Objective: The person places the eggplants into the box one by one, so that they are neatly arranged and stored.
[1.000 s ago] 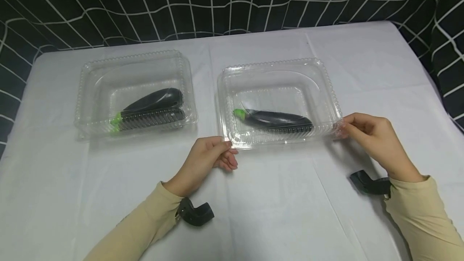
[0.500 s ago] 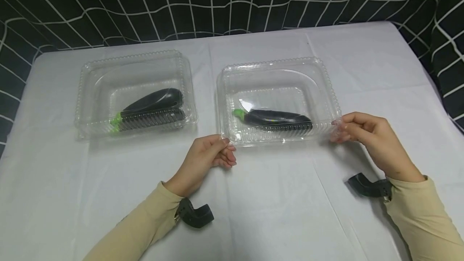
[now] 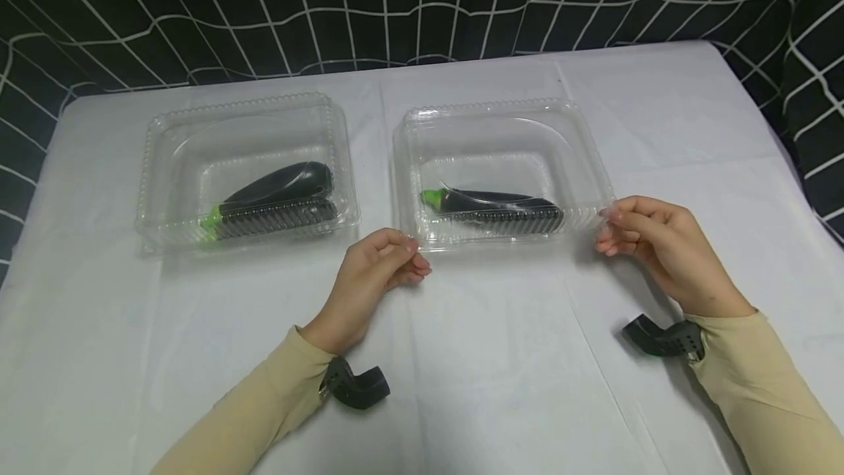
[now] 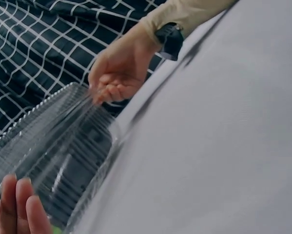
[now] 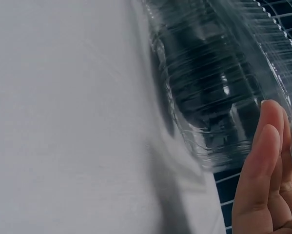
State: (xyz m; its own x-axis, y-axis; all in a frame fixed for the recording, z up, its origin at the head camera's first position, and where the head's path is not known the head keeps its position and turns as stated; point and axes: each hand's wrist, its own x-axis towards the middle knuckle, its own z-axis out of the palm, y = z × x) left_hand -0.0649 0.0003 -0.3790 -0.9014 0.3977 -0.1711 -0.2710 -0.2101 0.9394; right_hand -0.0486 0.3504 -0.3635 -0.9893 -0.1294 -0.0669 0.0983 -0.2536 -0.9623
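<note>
A clear plastic clamshell container (image 3: 491,141) sits right of centre in the head view, its lid down. Inside lies a dark eggplant (image 3: 488,201) with a green stem end pointing left. My left hand (image 3: 369,284) pinches the container's front left corner between thumb and finger. At the front right corner, my right hand (image 3: 666,248) pinches the rim, its other fingers loosely bent below. In the left wrist view the right hand (image 4: 121,73) grips the far corner. The ribbed container wall (image 5: 199,87) fills the upper part of the right wrist view.
To the left stands a second clear container (image 3: 244,138) with another green-stemmed eggplant (image 3: 283,185) inside. Both rest on a white-covered table (image 3: 501,372). Dark cloth with a white grid (image 3: 409,6) hangs behind the back edge.
Both hands and the right container's front edge have shifted slightly away from me. The eggplant inside has moved a little too, while the left container has stayed put.
</note>
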